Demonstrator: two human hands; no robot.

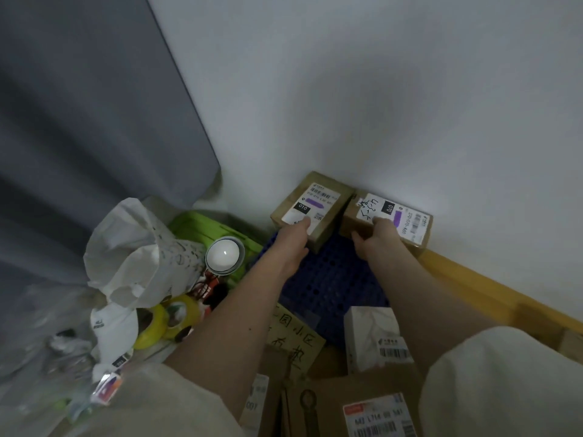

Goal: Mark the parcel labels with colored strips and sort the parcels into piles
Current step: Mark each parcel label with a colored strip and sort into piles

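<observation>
Two small brown cardboard parcels stand side by side against the white wall, at the far edge of a blue perforated pallet [328, 279]. The left parcel [328, 197] has a white label with a purple strip and a black "010" tag. My left hand [291, 244] grips its near edge, fingers on the label and thumb underneath. The right parcel [416, 230] also carries a label with a purple strip. My right hand [375, 238] grips its near left corner, fingers on top and thumb at the side.
A white parcel [369, 339] and larger cardboard boxes [350, 402] lie near me, plus a handwritten cardboard sign [293, 339]. To the left are yellow tape rolls [167, 320], a white bag [132, 250], a round white lamp [224, 255] and a green crate [202, 228]. A grey curtain hangs on the left.
</observation>
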